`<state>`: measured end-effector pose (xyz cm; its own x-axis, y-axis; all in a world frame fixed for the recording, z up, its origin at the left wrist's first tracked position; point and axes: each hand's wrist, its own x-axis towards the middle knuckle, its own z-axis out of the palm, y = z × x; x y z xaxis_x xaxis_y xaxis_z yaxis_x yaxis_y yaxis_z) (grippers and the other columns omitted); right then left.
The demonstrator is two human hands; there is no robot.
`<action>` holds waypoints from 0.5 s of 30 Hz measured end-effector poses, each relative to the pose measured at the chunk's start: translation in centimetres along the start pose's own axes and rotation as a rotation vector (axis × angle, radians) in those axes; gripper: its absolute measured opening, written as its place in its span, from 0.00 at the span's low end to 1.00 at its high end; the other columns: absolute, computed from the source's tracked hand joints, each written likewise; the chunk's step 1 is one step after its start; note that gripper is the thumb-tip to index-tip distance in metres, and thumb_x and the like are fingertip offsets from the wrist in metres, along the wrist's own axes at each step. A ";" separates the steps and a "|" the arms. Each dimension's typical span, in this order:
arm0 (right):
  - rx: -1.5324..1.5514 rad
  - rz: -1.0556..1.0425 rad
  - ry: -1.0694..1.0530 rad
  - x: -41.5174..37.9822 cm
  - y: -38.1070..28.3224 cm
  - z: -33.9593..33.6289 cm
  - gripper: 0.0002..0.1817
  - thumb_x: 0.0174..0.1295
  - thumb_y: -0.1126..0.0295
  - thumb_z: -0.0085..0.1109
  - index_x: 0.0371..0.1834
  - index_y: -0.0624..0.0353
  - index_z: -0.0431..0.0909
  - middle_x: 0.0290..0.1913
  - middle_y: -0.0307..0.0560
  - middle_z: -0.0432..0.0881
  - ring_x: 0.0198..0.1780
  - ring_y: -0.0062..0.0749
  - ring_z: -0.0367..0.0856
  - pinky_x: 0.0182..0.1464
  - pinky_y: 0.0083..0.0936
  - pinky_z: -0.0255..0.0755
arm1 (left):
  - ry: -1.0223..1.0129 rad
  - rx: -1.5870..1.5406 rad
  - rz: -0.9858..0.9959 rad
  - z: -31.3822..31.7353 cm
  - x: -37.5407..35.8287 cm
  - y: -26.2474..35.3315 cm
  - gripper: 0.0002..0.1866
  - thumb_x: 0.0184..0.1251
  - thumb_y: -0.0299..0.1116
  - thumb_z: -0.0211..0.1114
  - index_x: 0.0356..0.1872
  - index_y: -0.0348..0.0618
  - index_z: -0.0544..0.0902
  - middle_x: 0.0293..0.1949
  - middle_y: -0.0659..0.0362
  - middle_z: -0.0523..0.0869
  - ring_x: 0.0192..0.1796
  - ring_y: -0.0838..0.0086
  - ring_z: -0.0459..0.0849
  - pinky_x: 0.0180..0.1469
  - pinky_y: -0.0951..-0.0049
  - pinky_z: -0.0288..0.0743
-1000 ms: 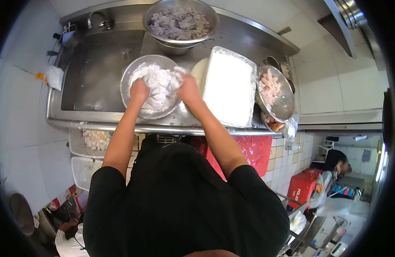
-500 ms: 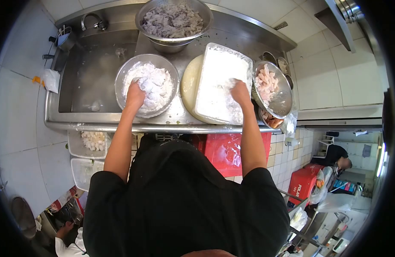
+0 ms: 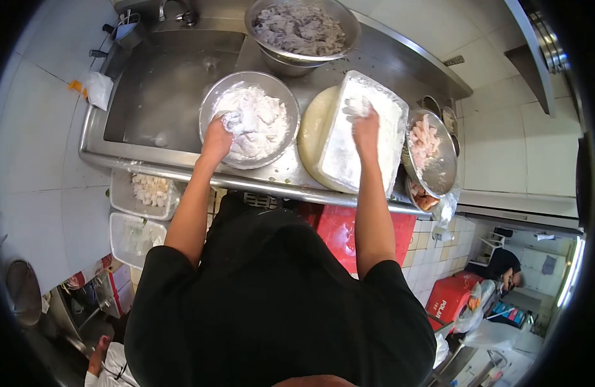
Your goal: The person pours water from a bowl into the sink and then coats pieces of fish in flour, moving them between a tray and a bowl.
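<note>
A metal bowl (image 3: 294, 129) on the steel counter holds flour-coated pieces (image 3: 262, 119). My left hand (image 3: 218, 137) reaches over its left rim, fingers curled at a floured piece. To the right, a rectangular tray of white flour (image 3: 386, 116) rests tilted on a round pale yellow container (image 3: 313, 126). My right hand (image 3: 366, 121) is in the upper left part of the tray, its fingertips white with powder and blurred; what they hold, if anything, cannot be made out. Right of the tray stands a steel bowl with pale raw strips (image 3: 425, 143).
Behind is a large bowl of greyish shreds (image 3: 300, 29). A sink (image 3: 171, 97) lies left. Below the counter are plastic tubs (image 3: 131, 242) and a red container (image 3: 339, 235). One person (image 3: 504, 264) is at far right, another's hand (image 3: 100, 351) at lower left.
The view has turned and shifted. My right hand has moved toward the upper left part of the tray, where bare tray bottom now shows below it. My left hand is nearer the bowl's left rim.
</note>
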<state>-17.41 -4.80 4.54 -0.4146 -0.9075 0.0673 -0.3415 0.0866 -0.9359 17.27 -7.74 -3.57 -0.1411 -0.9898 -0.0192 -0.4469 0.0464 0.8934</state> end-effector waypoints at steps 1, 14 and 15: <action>-0.008 -0.080 -0.018 -0.8 -1.6 2.5 0.20 0.53 0.86 0.45 0.50 0.69 0.77 0.42 0.53 0.84 0.44 0.38 0.82 0.49 0.28 0.73 | 0.002 0.013 -0.015 -0.3 -0.2 0.3 0.22 0.54 0.23 0.62 0.54 0.39 0.78 0.51 0.42 0.80 0.55 0.50 0.78 0.58 0.63 0.71; -0.228 -0.279 -0.243 -3.8 -0.9 8.0 0.20 0.55 0.72 0.61 0.53 0.58 0.79 0.55 0.60 0.78 0.55 0.51 0.77 0.59 0.38 0.70 | -0.283 0.401 0.017 -0.4 -1.4 0.5 0.29 0.58 0.37 0.66 0.60 0.36 0.73 0.62 0.40 0.70 0.64 0.48 0.69 0.66 0.61 0.65; -0.295 -0.232 -0.143 -3.1 -0.1 5.4 0.20 0.54 0.68 0.64 0.52 0.57 0.79 0.55 0.59 0.78 0.55 0.51 0.77 0.59 0.38 0.70 | -0.267 0.428 0.015 -0.6 -1.7 1.1 0.28 0.59 0.37 0.66 0.60 0.36 0.73 0.62 0.40 0.70 0.64 0.48 0.69 0.66 0.61 0.65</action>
<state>-11.52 -4.22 2.52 -0.1836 -0.9630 0.1973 -0.6483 -0.0323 -0.7607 17.60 -6.09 -2.32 -0.3461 -0.9223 -0.1721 -0.7573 0.1663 0.6315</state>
